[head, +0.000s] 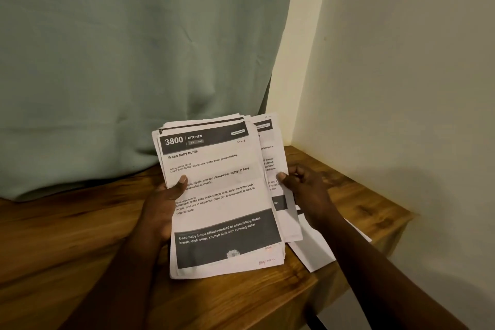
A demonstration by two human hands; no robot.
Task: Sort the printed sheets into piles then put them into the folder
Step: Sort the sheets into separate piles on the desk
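Observation:
A stack of printed sheets (222, 195) is held tilted above the wooden table. Its top page reads "3800 KITCHEN, Wash baby bottle". My left hand (163, 203) grips the stack's left edge, thumb on the top page and fingers hidden beneath. My right hand (305, 187) pinches a second sheet (270, 163) that sticks out to the right from behind the top page. Another white sheet (316, 252) lies flat on the table under my right forearm. No folder is in view.
The wooden table (80, 236) fills the lower half, with its right edge (396, 225) close to a cream wall (401, 75). A green curtain (134, 48) hangs behind the table and touches its back edge.

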